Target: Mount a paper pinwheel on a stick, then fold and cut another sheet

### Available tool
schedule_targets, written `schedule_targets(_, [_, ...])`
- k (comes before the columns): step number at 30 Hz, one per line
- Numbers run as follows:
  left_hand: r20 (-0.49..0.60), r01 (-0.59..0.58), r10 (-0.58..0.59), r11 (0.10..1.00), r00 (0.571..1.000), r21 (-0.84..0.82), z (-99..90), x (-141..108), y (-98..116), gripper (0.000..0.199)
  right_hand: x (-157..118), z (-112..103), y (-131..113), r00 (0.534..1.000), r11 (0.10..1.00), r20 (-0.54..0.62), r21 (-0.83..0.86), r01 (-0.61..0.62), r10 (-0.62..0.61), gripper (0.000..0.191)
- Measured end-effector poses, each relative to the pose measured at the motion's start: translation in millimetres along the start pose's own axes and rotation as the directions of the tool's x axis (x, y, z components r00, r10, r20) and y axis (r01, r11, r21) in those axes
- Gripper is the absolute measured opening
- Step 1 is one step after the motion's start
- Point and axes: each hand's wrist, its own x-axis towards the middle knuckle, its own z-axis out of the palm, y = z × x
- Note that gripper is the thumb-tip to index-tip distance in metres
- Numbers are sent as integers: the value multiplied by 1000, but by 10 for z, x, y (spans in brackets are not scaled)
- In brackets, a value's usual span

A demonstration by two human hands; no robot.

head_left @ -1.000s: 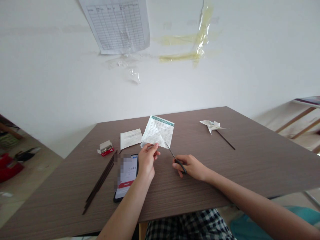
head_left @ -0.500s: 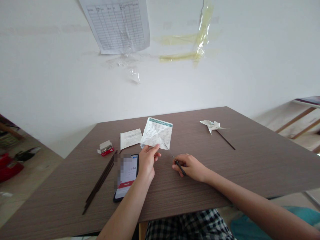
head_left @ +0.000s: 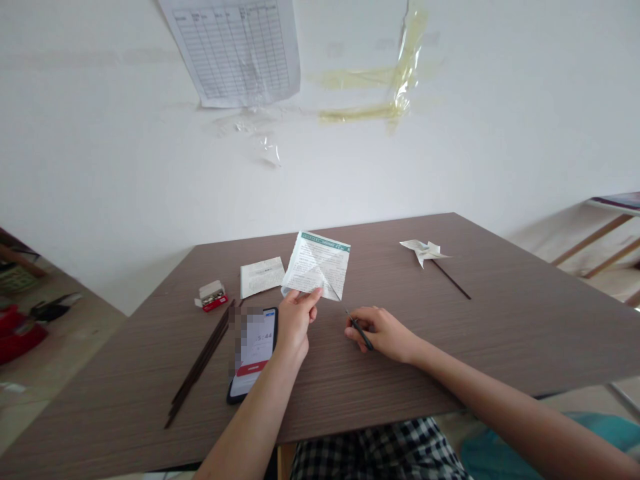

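Note:
A square of printed paper (head_left: 319, 265) with a green band along its top edge and diagonal creases is pinched at its lower edge by my left hand (head_left: 296, 327). A slit runs in from its lower right corner. My right hand (head_left: 383, 335) is closed around small scissors with dark handles (head_left: 362, 333), their tip pointing up at that corner, a little apart from it. A paper pinwheel (head_left: 424, 251) on a dark stick lies at the back right of the brown table (head_left: 500, 320).
Left of my left hand are a phone (head_left: 256, 353), dark sticks (head_left: 203, 360) and an open red and white box (head_left: 213, 297) of small items. More folded paper (head_left: 261, 277) lies behind the phone. A white wall (head_left: 350, 173) rises behind the table.
My left hand has shifted the paper slightly to the right and turned it a little. My right hand and the scissors have barely moved.

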Motion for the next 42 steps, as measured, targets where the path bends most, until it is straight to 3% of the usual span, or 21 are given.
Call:
schedule_targets(15, [-16,-4,5,999,1000,37,-18,11,-15,53,-7,-9,-41,999,1000,-43,-5,-7,7,29])
schedule_targets(26, [-8,-33,33,999,999,-3,5,-13,-4,57,-20,0,-48,1000,994,13,112,-15,14,47])
schedule_targets(42, [61,-43,42,999,997,14,33,-50,-49,54,-1,5,-81,998,990,-36,138,-41,46,40])
